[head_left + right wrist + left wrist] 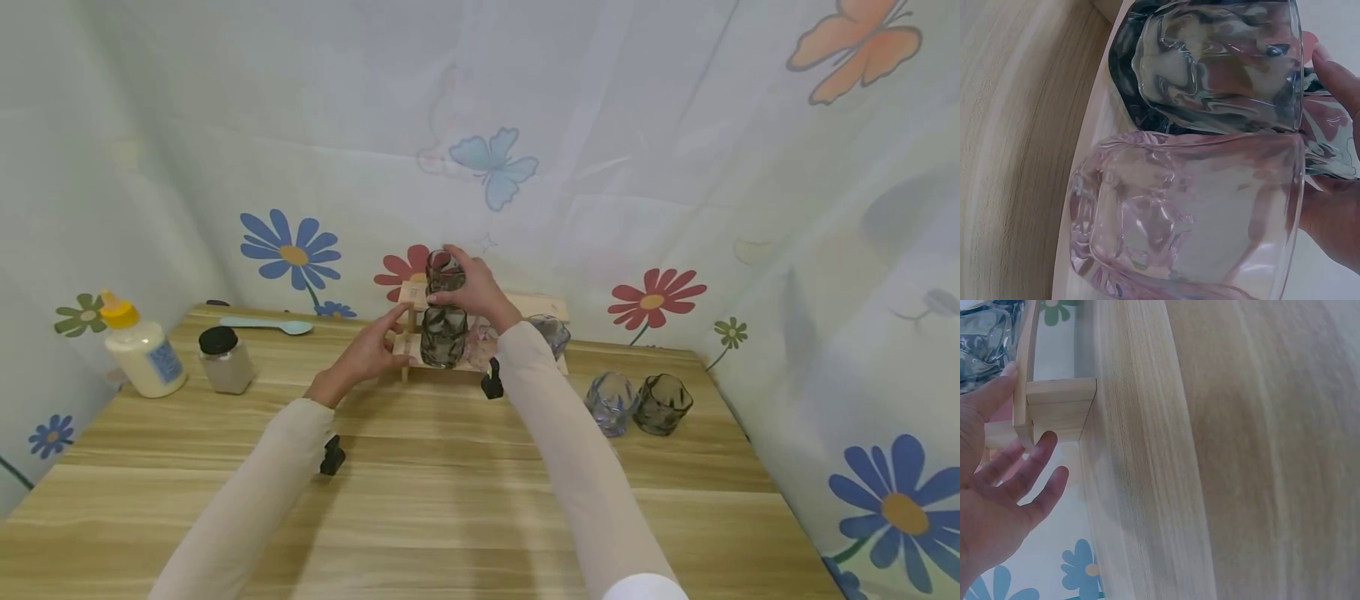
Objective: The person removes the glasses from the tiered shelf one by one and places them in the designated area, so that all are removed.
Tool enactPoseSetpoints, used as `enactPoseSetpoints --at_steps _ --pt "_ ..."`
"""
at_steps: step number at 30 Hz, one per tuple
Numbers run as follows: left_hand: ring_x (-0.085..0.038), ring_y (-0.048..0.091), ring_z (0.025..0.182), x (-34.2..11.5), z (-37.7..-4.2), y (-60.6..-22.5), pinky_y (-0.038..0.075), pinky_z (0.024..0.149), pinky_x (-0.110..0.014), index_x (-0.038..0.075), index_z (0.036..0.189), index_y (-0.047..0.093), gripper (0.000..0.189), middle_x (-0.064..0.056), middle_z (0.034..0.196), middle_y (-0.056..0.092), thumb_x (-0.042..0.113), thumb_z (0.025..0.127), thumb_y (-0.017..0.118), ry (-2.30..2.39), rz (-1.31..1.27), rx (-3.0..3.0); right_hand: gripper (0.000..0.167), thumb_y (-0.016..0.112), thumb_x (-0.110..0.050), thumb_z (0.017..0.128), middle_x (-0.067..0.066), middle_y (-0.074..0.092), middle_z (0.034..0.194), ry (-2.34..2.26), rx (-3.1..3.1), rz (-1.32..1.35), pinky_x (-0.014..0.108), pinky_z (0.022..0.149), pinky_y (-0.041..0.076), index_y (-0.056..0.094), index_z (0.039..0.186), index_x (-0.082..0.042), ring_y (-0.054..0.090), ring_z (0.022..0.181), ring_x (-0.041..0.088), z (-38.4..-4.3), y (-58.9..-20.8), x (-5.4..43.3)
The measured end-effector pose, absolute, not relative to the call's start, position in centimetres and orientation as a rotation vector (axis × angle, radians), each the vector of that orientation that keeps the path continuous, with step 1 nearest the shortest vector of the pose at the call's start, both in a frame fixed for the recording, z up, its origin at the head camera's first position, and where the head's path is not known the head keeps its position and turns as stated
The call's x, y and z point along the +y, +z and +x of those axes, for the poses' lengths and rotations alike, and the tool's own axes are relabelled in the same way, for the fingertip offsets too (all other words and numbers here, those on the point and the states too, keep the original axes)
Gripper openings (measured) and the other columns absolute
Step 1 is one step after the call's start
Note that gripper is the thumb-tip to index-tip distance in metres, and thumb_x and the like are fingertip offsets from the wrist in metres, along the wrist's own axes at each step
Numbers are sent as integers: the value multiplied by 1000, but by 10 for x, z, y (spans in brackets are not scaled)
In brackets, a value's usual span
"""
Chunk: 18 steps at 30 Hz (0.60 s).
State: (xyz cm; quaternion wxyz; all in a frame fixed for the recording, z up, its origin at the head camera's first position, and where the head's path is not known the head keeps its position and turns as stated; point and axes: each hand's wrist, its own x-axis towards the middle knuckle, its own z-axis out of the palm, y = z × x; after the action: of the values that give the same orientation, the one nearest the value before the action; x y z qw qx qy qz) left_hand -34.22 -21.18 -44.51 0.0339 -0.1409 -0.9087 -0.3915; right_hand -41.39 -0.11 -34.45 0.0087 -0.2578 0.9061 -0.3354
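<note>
A small two-tier wooden rack (542, 307) stands at the table's back edge. My right hand (480, 292) grips a smoky grey glass (444, 271) at the left of its upper tier; whether the base rests on the board cannot be made out. Directly below, another smoky grey glass (443, 340) sits on the lower tier beside a pink glass (1191, 219). Further right on that tier is a clear bluish glass (553, 333), partly behind my right sleeve. My left hand (369, 348) is at the rack's left end, its thumb touching the frame (1022, 381) and its fingers spread.
On the table at right stand a clear bluish glass (611, 404) and a smoky grey glass (663, 405). At left are a yellow-capped bottle (146, 350), a black-lidded jar (225, 362) and a pale blue spoon (266, 325). A patterned curtain (360, 167) hangs behind the table.
</note>
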Motion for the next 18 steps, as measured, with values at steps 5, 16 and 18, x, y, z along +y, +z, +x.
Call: enactPoseSetpoints --at_steps 5,16,18 --pt "-22 53 68 -211 -342 -445 44 63 -34 24 160 21 98 -25 129 52 15 84 82 -1222 -445 -2788 90 79 -31 87 22 41 147 -1065 2830 -790 50 108 41 25 159 -23 44 134 35 -414 -344 -3" --pt "-25 57 74 -212 -342 -444 45 66 -34 23 160 21 98 -27 130 52 14 84 82 -1232 -446 -2786 88 80 -28 86 17 51 141 -1111 2831 -733 45 107 44 29 158 -20 51 130 31 -415 -344 -7" --pt "-26 57 75 -212 -342 -444 45 67 -34 24 160 21 98 -26 130 52 15 83 82 -1231 -436 -2789 88 80 -27 86 16 53 140 -1123 2829 -731 45 107 44 30 157 -19 53 129 30 -415 -344 -8"
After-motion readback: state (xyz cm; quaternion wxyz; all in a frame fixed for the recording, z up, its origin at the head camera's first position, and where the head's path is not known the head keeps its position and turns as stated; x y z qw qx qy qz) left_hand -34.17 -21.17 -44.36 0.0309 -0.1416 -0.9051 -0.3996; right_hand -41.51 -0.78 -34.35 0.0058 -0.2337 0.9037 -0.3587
